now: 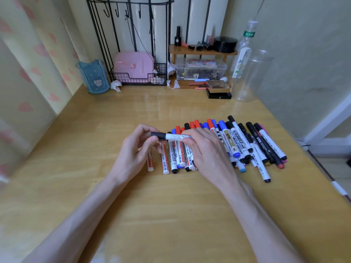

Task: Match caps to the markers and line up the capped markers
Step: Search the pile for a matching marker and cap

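Black cap point(156, 135) pinched in my left hand point(134, 149), white marker point(177, 137) gripped by my right hand point(207, 150), both held level just above the left end of the marker row point(245, 141) on the table point(171, 215).

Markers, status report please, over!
Left grip and right grip hold one black-capped marker sideways. Other markers lie in a row beneath. Nothing in the way.

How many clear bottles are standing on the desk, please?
2. A tall narrow bottle with a green label stands at the back right, near the wall. A wider bottle without a label stands just in front of it. Others may be hidden behind the wooden shelf.
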Demonstrator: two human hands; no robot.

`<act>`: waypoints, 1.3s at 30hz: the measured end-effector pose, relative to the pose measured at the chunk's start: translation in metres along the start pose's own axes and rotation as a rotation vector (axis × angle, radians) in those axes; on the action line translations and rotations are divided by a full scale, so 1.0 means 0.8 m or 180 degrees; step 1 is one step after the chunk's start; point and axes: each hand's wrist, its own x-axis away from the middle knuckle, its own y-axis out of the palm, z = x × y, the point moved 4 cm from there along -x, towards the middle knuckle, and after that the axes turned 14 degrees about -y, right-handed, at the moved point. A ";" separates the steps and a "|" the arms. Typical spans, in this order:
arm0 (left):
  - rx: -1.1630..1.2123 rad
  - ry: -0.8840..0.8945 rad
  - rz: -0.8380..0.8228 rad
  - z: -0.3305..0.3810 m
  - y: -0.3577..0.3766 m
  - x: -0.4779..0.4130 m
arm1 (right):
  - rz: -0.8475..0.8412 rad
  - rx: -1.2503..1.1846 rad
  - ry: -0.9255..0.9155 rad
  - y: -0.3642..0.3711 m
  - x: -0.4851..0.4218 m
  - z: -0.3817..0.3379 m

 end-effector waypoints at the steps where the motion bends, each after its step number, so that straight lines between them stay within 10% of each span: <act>1: 0.0111 -0.0020 -0.0040 -0.001 0.000 0.000 | 0.0046 -0.0083 -0.0010 0.000 0.000 0.000; 39: -0.0454 0.0064 0.0015 -0.004 0.008 -0.004 | 0.0445 -0.0386 0.0699 -0.001 0.005 -0.003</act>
